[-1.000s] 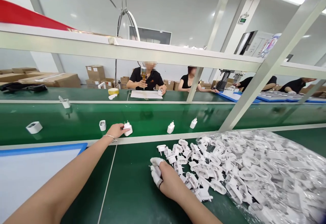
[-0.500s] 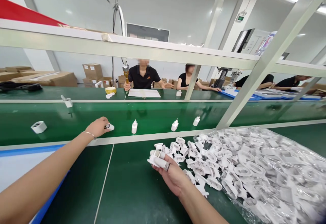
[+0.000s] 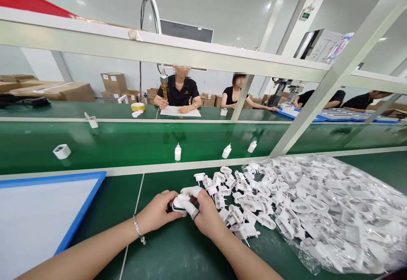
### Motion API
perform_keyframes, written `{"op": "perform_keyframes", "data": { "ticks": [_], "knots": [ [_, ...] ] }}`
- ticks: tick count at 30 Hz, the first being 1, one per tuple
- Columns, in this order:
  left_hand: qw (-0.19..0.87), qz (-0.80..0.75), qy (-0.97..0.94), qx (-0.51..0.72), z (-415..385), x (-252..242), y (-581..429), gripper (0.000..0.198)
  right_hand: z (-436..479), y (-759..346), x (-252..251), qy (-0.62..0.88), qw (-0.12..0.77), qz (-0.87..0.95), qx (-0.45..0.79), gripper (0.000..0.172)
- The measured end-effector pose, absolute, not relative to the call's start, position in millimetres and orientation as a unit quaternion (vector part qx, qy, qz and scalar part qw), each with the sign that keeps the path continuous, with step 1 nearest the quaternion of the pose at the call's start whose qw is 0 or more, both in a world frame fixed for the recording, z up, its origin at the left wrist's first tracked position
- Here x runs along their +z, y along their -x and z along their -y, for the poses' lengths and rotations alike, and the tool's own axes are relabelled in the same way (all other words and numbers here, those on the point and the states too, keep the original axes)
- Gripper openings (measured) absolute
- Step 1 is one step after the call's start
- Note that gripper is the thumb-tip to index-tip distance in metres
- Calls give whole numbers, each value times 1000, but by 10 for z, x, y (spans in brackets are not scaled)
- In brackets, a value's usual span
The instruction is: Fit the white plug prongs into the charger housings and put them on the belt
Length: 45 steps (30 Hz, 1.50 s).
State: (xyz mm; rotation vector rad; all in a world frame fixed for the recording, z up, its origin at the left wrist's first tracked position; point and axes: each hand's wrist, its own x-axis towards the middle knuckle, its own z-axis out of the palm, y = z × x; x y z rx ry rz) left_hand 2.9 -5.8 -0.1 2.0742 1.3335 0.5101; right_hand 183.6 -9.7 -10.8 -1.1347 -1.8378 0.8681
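Observation:
My left hand and my right hand meet low over the green bench top. My left hand grips a white charger body, its end partly hidden by my fingers. My right hand, with white finger cots on its fingers, holds a white plug adapter against that body. Just right of my right hand lies a loose pile of white plug adapters. Beyond it, a clear plastic bag full of adapters rests on the bench.
A green conveyor belt runs across the view carrying white chargers. A blue-framed white board lies at front left. Beyond the belt, co-workers sit at a far bench, with cardboard boxes behind them. A pale metal frame crosses overhead.
My left hand has come back from the belt with a charger body and now meets my right hand. The chargers on the belt have shifted right.

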Motion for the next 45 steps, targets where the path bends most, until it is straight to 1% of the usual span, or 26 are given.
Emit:
{"op": "perform_keyframes", "data": {
  "ticks": [2,6,9,11,13,15,17,20,23,27,31,39,41,43,45],
  "knots": [
    [310,-503,-782,200,26,-1,-17,18,87,-1831,-130,441,364,767,291,21],
    [316,-510,-775,200,21,-8,-15,19,66,-1803,-134,453,318,801,228,23],
    [324,-512,-772,193,26,-4,-25,19,55,-1796,-86,476,267,821,167,24],
    [327,-514,-770,189,22,10,-28,18,49,-1798,-28,494,225,829,135,18],
    [328,-515,-770,186,17,24,-28,18,52,-1795,34,508,180,833,125,11],
    [331,-512,-772,182,18,32,-25,18,76,-1778,78,522,137,833,119,9],
    [328,-506,-776,184,28,29,-21,16,127,-1747,93,537,106,831,97,10],
    [320,-494,-783,202,55,19,-12,7,213,-1698,90,546,70,832,61,13],
    [327,-478,-787,212,71,21,-2,5,229,-1685,125,536,39,841,65,15],
    [335,-484,-780,211,65,26,6,11,130,-1725,242,519,26,851,79,19],
    [375,-486,-757,222,73,11,18,18,91,-1721,298,509,21,856,86,20],
    [356,-478,-773,218,75,-2,34,16,187,-1693,218,522,35,848,83,10],
    [356,-482,-771,214,66,4,27,17,128,-1810,243,512,50,852,93,13],
    [359,-487,-768,209,70,16,20,17,55,-1966,283,541,51,837,71,16],
    [361,-493,-766,201,81,36,17,18,-7,-2109,310,600,25,799,20,16]
  ]
}}
